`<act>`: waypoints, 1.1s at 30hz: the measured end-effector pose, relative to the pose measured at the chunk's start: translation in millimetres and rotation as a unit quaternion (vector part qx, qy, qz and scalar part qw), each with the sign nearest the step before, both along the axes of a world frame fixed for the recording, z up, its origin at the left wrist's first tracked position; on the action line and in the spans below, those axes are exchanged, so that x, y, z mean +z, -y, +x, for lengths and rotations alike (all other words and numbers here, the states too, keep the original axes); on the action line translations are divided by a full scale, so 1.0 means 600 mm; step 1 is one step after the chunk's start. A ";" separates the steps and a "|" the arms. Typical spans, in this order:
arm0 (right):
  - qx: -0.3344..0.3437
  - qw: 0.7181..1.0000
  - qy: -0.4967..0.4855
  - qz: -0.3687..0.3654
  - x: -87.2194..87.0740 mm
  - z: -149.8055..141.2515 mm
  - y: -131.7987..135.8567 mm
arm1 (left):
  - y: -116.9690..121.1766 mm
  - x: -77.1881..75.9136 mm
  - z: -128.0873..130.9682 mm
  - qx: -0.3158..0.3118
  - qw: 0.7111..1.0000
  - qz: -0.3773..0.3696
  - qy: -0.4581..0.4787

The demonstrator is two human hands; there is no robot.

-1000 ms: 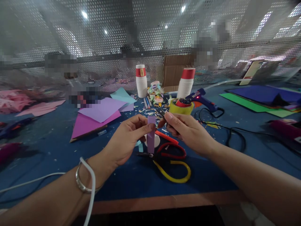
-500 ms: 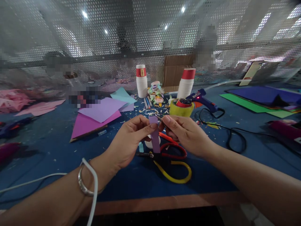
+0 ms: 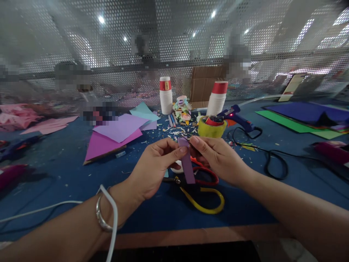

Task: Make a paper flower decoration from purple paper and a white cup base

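Observation:
Between thumb and fingers, my left hand (image 3: 160, 163) pinches a purple paper strip (image 3: 187, 167) that hangs down over the scissors. Close beside it my right hand (image 3: 215, 154) is closed, with a thin dark thing showing at its fingertips against the strip's top; its kind is too small to tell. Below both hands lie scissors with one red and one yellow handle (image 3: 203, 210), blades pointing left and partly covered. A white round piece (image 3: 177, 166) is half hidden behind my left fingers.
Purple and magenta paper sheets (image 3: 120, 127) lie left. Stacked paper cups (image 3: 166, 98) and a yellow tape roll (image 3: 211, 129) with a blue glue gun (image 3: 238, 118) stand ahead. A black cord (image 3: 269, 151) runs right; a white cable (image 3: 110, 222) crosses my left wrist.
The purple strip has tilted, its lower end swinging right over the scissors. Both hands appear slightly lower and further right, while the whole view has also shifted a little.

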State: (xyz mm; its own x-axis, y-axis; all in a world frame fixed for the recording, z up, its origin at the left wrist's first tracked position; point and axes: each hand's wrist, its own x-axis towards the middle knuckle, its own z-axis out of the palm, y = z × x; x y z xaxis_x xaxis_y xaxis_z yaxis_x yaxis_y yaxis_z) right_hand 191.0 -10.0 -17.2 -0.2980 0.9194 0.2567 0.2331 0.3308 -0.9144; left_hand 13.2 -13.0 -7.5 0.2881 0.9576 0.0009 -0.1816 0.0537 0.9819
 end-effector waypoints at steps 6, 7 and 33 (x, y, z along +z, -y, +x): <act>-0.011 1.000 -0.003 -0.014 -0.006 -0.002 0.000 | -0.003 -0.001 0.002 -0.010 0.999 -0.040 0.017; -0.012 1.000 -0.005 -0.016 -0.007 -0.002 -0.001 | -0.003 -0.001 0.003 -0.012 0.999 -0.048 0.022; -0.022 0.998 0.050 -0.023 -0.005 0.003 -0.008 | -0.012 0.008 -0.009 -0.054 0.996 -0.071 0.012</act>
State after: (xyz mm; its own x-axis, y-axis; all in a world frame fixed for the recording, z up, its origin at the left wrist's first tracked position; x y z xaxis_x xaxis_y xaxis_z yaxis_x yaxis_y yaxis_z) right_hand 192.8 -5.4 -20.5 -0.2796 0.9420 0.1856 0.3373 0.2773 -0.8996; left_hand 7.7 -5.8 -2.7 0.3914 0.9119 -0.1236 -0.1900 0.2115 0.9587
